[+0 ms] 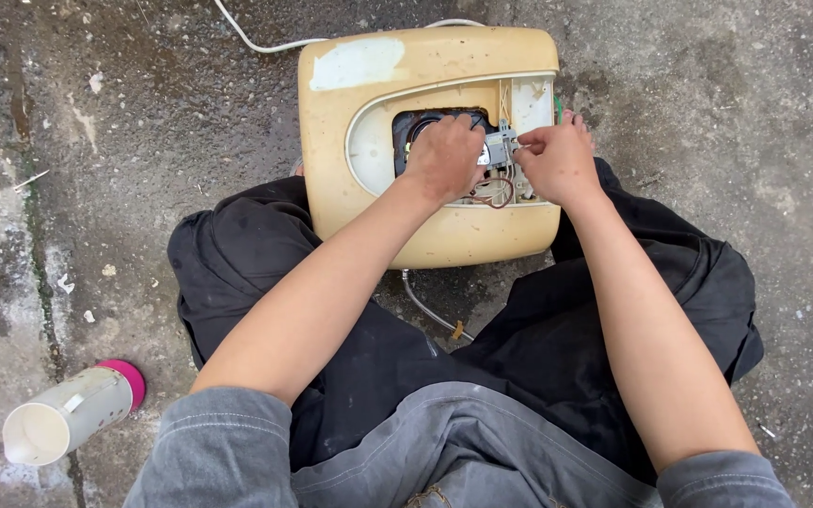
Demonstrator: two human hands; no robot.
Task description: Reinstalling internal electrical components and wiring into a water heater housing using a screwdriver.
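A yellowed plastic appliance casing lies on the concrete between my knees, its panel open onto a dark cavity with wires. My left hand is closed over the opening, gripping a small grey metal component at its edge. My right hand pinches the same component's right side with thumb and fingers. Brown wires loop just below the hands. What lies deeper in the cavity is hidden by my left hand.
A white cable runs off from the casing's top. A grey hose trails from its lower edge. A white tube-shaped container with a pink end lies at the lower left. My legs in black trousers flank the casing.
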